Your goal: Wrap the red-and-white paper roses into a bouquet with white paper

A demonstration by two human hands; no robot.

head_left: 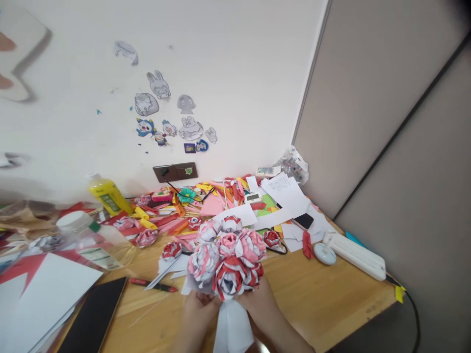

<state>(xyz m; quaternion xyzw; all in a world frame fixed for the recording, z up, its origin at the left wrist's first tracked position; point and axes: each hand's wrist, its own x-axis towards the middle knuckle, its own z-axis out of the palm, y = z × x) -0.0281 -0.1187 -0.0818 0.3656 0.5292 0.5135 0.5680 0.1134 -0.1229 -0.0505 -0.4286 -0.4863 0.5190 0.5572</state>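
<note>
- The room shows one white wall (239, 88) and, to its right, one grey partition (382, 108); about eleven cutouts (190, 128) are stuck on the wall, above one brown socket panel (175, 171) with one black plug (165, 172) in it.
- One wooden surface (338, 299) stands against the wall, its far side heaped with paper scraps (180, 224) too many to count.
- One bouquet (228, 274) is in front of the person, at the near side of the surface: seven paper flowers can be counted, in pink, red and white, above one white wrap (233, 326).
- Two hands are at the bouquet. The left hand (204, 301) has its grip curled closed on the bouquet's left side, just under the flowers.
- The right hand (253, 298) is at the other side; the flowers hide its fingers, so how far its grip is closed cannot be told.
- Six loose flowers (146, 238), pink or red with white, lie beyond the bouquet: five to the left, one to the right. One green flower (187, 196) lies farther back.
- At left are one yellow bottle (108, 196), one clear jar (110, 245), one black board (93, 316), one red marker (153, 285) and several white sheets (55, 299).
- At right are one timer (253, 197), one phone (303, 220) partly under paper, one clear bag (293, 164), one white bar (355, 255) and one round disc (324, 255).
</note>
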